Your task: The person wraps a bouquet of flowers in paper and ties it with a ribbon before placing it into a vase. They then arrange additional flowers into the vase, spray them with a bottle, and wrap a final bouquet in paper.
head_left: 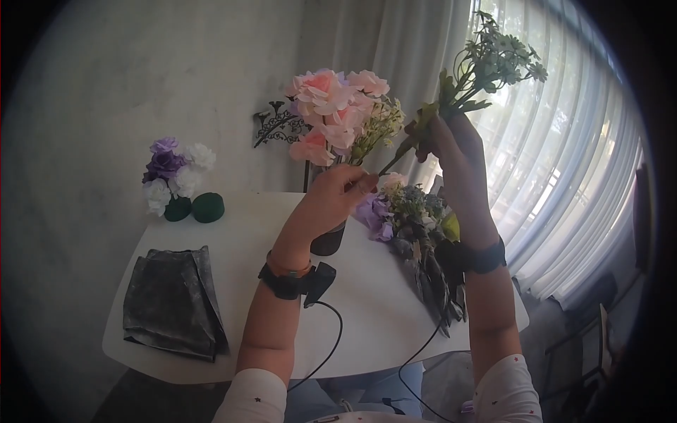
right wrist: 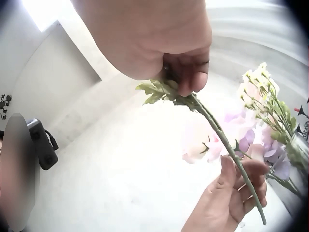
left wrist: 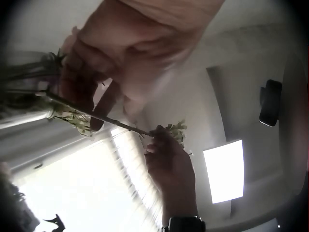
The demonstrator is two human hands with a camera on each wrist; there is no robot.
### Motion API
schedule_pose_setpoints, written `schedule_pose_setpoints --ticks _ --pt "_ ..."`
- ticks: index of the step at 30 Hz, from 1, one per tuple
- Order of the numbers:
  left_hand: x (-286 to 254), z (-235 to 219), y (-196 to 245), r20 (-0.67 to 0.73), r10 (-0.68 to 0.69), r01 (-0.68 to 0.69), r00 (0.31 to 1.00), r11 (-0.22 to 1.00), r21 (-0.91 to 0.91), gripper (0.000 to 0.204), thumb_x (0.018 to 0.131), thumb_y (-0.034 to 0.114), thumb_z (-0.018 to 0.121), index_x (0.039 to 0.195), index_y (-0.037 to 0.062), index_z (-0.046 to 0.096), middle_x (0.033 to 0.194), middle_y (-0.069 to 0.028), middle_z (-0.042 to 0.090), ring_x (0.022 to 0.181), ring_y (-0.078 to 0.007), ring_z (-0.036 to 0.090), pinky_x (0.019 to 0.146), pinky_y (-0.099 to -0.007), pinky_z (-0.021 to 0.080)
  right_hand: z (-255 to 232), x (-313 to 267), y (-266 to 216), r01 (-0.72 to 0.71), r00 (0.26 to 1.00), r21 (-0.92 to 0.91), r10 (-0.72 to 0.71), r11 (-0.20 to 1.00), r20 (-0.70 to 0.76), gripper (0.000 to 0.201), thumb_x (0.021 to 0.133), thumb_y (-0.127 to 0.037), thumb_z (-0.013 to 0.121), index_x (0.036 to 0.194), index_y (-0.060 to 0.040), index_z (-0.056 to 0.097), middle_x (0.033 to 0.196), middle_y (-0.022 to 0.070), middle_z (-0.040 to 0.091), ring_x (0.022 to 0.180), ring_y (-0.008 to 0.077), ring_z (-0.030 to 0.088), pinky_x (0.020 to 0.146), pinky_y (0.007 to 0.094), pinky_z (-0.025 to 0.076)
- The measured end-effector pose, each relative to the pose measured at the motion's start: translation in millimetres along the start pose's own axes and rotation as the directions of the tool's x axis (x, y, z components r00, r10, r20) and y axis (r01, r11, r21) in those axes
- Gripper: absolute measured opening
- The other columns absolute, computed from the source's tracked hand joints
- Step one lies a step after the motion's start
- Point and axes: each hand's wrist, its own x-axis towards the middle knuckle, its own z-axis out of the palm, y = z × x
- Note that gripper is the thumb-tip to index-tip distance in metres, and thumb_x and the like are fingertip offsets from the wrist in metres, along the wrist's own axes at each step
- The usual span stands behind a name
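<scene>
My right hand (head_left: 458,158) holds a leafy stem (right wrist: 224,140) topped with small pale flowers (head_left: 508,56), raised on the right side of the head view. The right wrist view shows its fingertips pinching the stem just below the green leaves (right wrist: 153,92). My left hand (head_left: 328,201) is at the bare lower part of that stem, with thumb and fingers loosely curled around it (right wrist: 227,200). Behind the left hand, pink roses (head_left: 324,92) and small yellowish flowers (head_left: 381,123) stand in a dark vase (head_left: 328,243), partly hidden by the hand.
Purple and white flowers (head_left: 169,173) stand at the table's (head_left: 261,338) back left beside a green foam block (head_left: 208,207). Dark wrapping sheets (head_left: 169,303) lie at the left. A mixed bouquet (head_left: 416,233) lies at the right. Black cables hang from both wrists.
</scene>
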Motion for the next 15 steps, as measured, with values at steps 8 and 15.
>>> schedule_pose_setpoints --ticks 8,15 --pt "-3 -10 -25 -0.368 0.208 0.154 0.906 0.647 0.747 0.039 0.093 0.036 0.054 0.117 0.0053 0.059 0.110 -0.0211 0.047 0.098 -0.0388 0.049 0.081 -0.0465 0.045 -21 33 -2 0.227 0.951 -0.188 -0.259 0.956 -0.167 0.033 0.098 -0.021 0.044 0.122 0.0022 0.043 0.094 0.0171 0.065 0.073 0.0172 0.062 0.066 0.0295 0.049" --pt "4 -22 -42 -0.407 0.221 0.109 0.886 0.754 0.648 0.040 0.100 0.033 0.041 0.127 0.0068 0.053 0.120 -0.0186 0.048 0.111 -0.0375 0.048 0.094 -0.0423 0.041 0 59 8 0.193 0.965 -0.197 -0.223 0.961 -0.139 0.030 0.100 -0.020 0.041 0.122 0.0000 0.043 0.092 0.0172 0.064 0.069 0.0201 0.064 0.061 0.0294 0.051"
